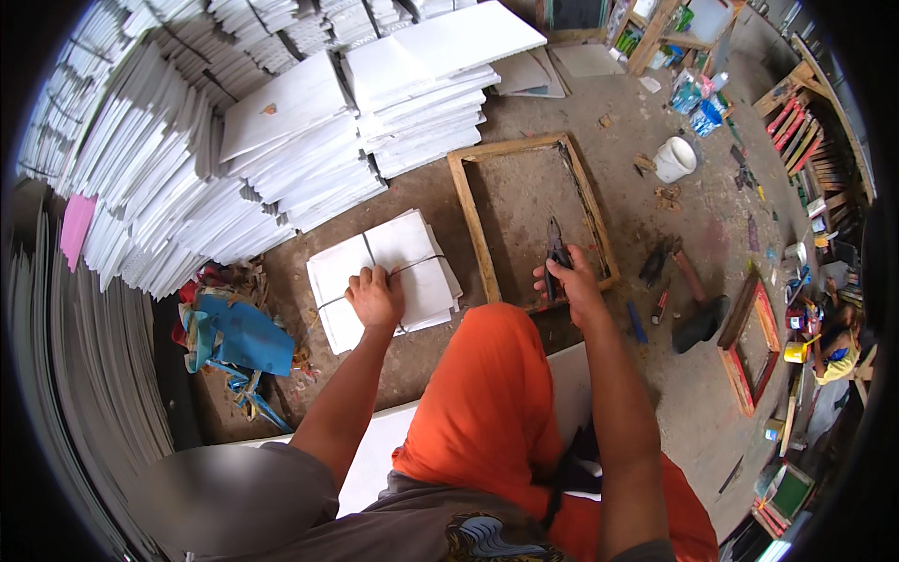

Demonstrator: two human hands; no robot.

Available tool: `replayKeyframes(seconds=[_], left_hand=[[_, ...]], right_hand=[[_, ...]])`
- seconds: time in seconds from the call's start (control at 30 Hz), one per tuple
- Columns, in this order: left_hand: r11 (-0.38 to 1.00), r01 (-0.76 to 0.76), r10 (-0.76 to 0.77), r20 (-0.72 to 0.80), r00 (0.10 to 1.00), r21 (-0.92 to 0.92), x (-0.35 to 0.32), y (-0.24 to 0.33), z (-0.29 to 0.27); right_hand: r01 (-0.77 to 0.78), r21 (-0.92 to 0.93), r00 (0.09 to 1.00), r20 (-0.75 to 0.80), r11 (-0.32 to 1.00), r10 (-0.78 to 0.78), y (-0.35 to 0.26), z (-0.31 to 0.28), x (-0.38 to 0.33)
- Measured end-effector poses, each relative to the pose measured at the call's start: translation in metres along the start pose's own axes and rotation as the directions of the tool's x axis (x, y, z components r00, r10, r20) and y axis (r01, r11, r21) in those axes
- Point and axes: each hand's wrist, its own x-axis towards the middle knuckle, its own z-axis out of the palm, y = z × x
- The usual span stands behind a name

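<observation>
Head view, looking down over the person's orange-clad knee to a dirty concrete floor.

- Left hand [375,298]: fingers curled and pressing on the near edge of a bundle of white sheets [386,277], which lies flat on the floor just ahead of the knee. A thin dark binding wire [419,266] crosses the bundle; the hand sits on the wire, apparently to keep the bundle steady and the tie taut.
- Right hand [571,281]: closed around the handles of dark pliers [557,255], nose pointing away from the body, held over the near right corner of a wooden frame [530,221]. The tool is well apart from the bundle.
- Wooden frame: rectangular and open, lying flat just right of the bundle.
- Stacks of white sheets [281,140]: piled high along the left and far side.
- White bucket [674,159]: standing beyond the frame.
- Hammer [691,281] and small tools: scattered on the floor to the right, within arm's reach.
- Red-edged frame [749,342]: flat on the floor, further right.
- Blue scrap [239,337]: crumpled, left of the bundle.
</observation>
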Motion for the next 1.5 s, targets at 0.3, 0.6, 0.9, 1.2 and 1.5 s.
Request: replayKeyframes(seconds=[0.3,0.6,0.9,1.2,1.5], left_hand=[[0.994,-0.092,0.090,0.034,0.995,0.064,0.003,-0.003,0.006],[0.992,-0.024,0.010,0.111,0.994,0.121,0.005,0.012,0.003],[0.987,-0.036,0.024,0.078,0.997,0.155,0.005,0.011,0.001],[0.997,0.053,-0.055,-0.041,0.998,-0.053,-0.018,0.052,-0.005],[0.981,0.021,-0.028,-0.030,0.999,-0.192,-0.064,0.091,-0.039]], right_hand=[[0.037,-0.295,0.973,0.227,0.955,0.032,-0.019,-0.020,0.138],[0.123,-0.857,0.989,0.146,0.501,0.008,-0.079,-0.052,0.192],[0.352,-0.935,0.900,0.349,0.036,0.262,-0.104,-0.077,0.182],[0.536,-0.844,0.833,0.526,-0.019,0.171,-0.098,-0.038,0.145],[0.219,-0.854,0.918,0.344,0.472,0.198,0.029,-0.010,0.122]])
